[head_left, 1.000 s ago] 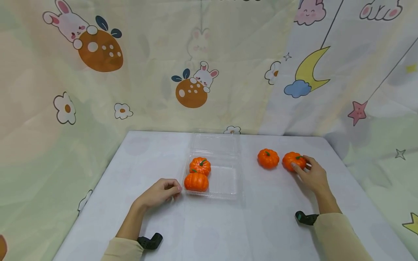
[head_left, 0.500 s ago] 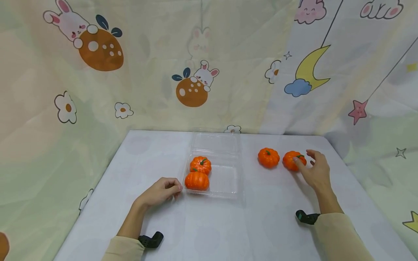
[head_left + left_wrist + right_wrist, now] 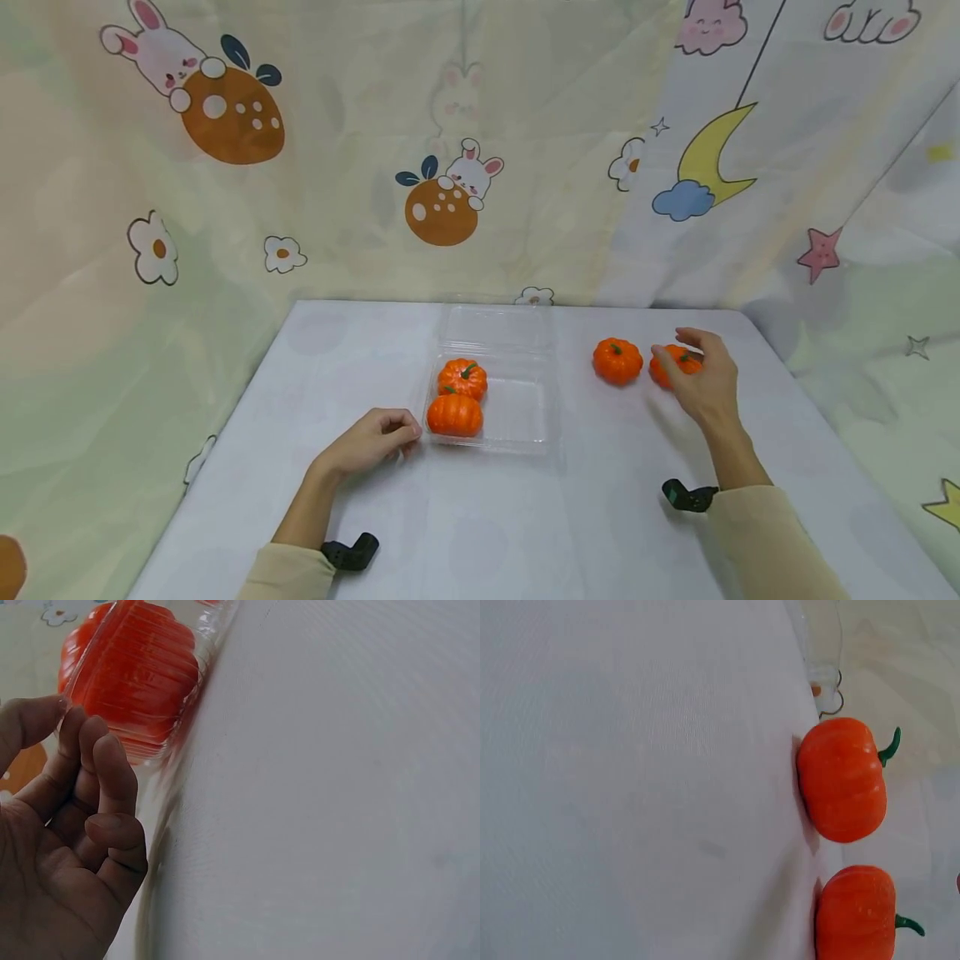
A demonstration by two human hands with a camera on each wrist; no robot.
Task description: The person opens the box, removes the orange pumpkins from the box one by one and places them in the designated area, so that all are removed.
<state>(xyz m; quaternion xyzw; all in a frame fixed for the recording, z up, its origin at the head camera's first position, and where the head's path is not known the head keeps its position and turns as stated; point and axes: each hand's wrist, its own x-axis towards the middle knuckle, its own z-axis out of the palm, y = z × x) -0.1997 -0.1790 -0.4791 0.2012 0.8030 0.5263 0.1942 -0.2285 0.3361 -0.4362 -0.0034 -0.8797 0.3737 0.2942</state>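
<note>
A clear plastic clamshell box (image 3: 517, 408) lies with its lid folded back, holding two small orange pumpkins, one (image 3: 462, 380) behind the other (image 3: 454, 415), along its left side. My left hand (image 3: 372, 437) is at its near left corner; in the left wrist view, thumb and forefinger pinch the box's rim (image 3: 75, 682). On the right, my right hand (image 3: 703, 379) hovers with thumb and fingers spread, partly covering a third pumpkin (image 3: 667, 367); no grip on it shows. Left of that sits another pumpkin (image 3: 617, 362). The right wrist view shows both right-hand pumpkins (image 3: 844, 780) upright, without the hand.
A white-covered table (image 3: 495, 525) carries everything. The open lid (image 3: 495, 327) reaches toward the back edge, where a printed fabric backdrop (image 3: 337, 150) hangs. Dark wrist cameras (image 3: 350, 552) stick out from both wrists above the tabletop.
My right hand has let go of the rightmost pumpkin, lifted off and shifted left above it. That pumpkin stays in place. The left hand keeps its position at the box.
</note>
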